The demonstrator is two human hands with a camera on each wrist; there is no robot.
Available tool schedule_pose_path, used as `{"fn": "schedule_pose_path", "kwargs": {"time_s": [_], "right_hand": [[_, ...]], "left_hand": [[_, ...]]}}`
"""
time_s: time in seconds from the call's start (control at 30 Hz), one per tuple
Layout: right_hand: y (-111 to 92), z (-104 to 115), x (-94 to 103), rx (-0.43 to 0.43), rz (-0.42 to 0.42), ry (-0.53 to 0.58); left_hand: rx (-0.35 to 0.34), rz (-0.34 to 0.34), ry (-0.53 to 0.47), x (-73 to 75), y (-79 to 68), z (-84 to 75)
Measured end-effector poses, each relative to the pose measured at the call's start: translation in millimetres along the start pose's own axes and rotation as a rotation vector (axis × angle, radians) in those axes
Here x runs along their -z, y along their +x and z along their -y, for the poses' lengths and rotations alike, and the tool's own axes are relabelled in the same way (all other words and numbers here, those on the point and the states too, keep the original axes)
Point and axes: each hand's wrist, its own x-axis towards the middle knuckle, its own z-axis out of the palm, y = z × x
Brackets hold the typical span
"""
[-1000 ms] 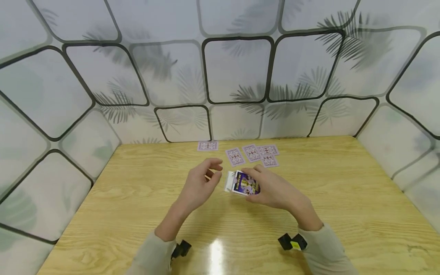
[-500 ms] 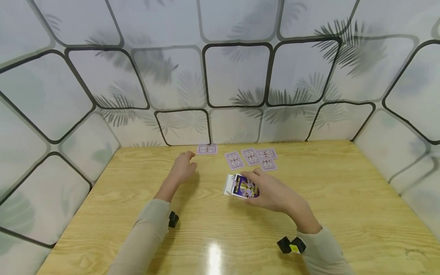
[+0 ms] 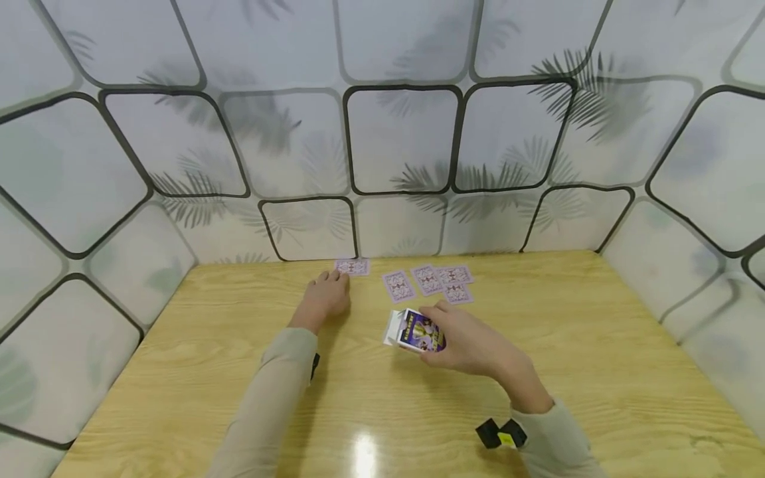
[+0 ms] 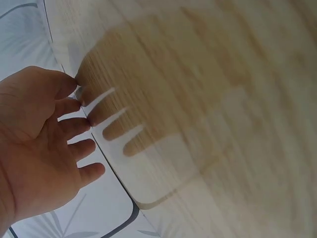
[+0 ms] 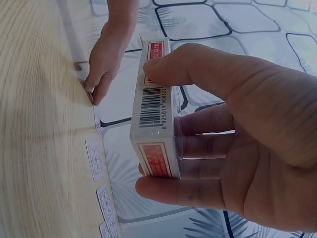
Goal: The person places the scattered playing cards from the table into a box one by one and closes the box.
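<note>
Right hand [image 3: 472, 342] grips card box [image 3: 420, 330] | loose-fingered left hand [image 3: 325, 297] at far-left card [image 3: 356, 267], touch unclear | table [image 3: 197, 385] extends near, far edge [image 3: 514, 257] close

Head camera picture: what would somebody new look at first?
Probably the purple-fronted card box, gripped in the right hand near the middle. Next might come the patterned cards lying towards the table's far edge, one beside the left hand. Behind, the wall shows bold dark outlines and leaf shapes.
</note>
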Motion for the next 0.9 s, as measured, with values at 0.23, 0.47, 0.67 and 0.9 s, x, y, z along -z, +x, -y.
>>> {"fn": "schedule_pose_path", "kwargs": {"time_s": [0.23,0.47,0.67,0.9], "right_hand": [[-0.4,1.5,0.2,0.004,-0.007,0.022],[0.4,1.1,-0.5,0.004,-0.005,0.002],[0.0,2.4,-0.8,0.008,-0.003,-0.018],[0.6,4.3,-1.7,0.018,-0.005,-0.029]], "left_hand": [[0.012,-0.029,0.052,-0.7,-10.1,4.4],[0.034,-0.041,-0.004,-2.4,-23.3,11.4],[0.027,-0.038,-0.090,-0.4,-39.9,15.6],[-0.002,-0.059,-0.121,3.9,-49.0,23.6]]}}
